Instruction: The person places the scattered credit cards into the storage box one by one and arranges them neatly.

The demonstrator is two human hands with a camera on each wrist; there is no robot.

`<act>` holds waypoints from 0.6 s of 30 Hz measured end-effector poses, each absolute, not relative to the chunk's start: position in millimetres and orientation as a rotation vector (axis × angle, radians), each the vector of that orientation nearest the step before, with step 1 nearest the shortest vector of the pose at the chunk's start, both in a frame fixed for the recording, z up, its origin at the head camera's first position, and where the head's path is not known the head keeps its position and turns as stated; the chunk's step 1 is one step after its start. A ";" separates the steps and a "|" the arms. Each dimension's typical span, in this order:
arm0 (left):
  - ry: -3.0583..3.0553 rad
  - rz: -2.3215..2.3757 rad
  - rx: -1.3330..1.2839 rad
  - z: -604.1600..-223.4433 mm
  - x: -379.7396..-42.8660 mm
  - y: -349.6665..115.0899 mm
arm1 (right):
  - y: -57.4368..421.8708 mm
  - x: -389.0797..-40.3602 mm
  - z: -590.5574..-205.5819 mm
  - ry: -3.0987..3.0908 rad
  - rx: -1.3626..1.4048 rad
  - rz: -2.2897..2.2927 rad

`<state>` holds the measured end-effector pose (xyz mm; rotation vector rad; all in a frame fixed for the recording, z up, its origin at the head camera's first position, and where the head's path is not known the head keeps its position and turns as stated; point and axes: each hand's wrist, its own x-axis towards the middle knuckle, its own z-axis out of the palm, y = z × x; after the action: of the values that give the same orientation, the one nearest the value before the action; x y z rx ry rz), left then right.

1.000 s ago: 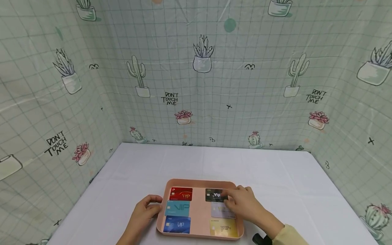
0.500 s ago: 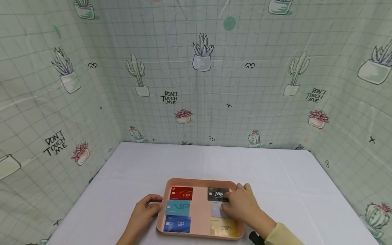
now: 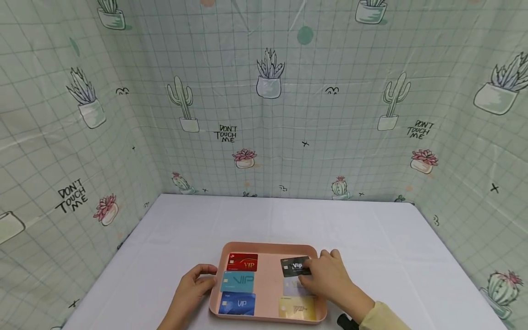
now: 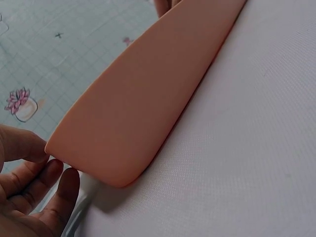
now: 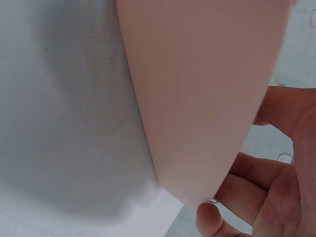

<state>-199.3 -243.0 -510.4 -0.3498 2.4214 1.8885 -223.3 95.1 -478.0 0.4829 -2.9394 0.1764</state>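
Observation:
A pink tray (image 3: 270,298) lies on the white table. In its left column are a red VIP card (image 3: 242,262), a teal VIP card (image 3: 238,281) and a blue VIP card (image 3: 237,303). The right column has a black VIP card (image 3: 294,266), a pale lilac card (image 3: 292,286) and a gold card (image 3: 297,308). My left hand (image 3: 193,286) pinches the tray's left rim between thumb and fingers. My right hand (image 3: 330,277) reaches over the right rim, thumb and index finger pinching the right end of the black card, which sits slightly askew and overlaps the lilac one.
A black object (image 3: 347,322) shows under the right wrist, by a yellow sleeve (image 3: 383,317). Around the white table (image 3: 288,220) hangs a green-grey gridded cloth (image 3: 231,183) printed with potted cacti.
The black card has slid to the right in the tray and turned slightly, with my right hand on it. My left hand stays at the rim.

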 end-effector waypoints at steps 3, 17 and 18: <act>2.419 1.895 -0.349 -511.5 -199.7 -242.6 | 94.9 -220.0 -477.6 -2.894 0.550 0.169; 2.420 1.889 -0.358 -513.4 -201.0 -243.5 | 99.1 -209.2 -482.5 -2.834 1.006 0.232; 2.426 1.872 -0.358 -512.9 -201.6 -244.0 | 99.7 -210.3 -481.9 -2.838 1.007 0.254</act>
<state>-201.6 -244.0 -512.9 -0.3575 2.4265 1.8722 -210.3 99.7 -481.9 1.0068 -2.8377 0.2536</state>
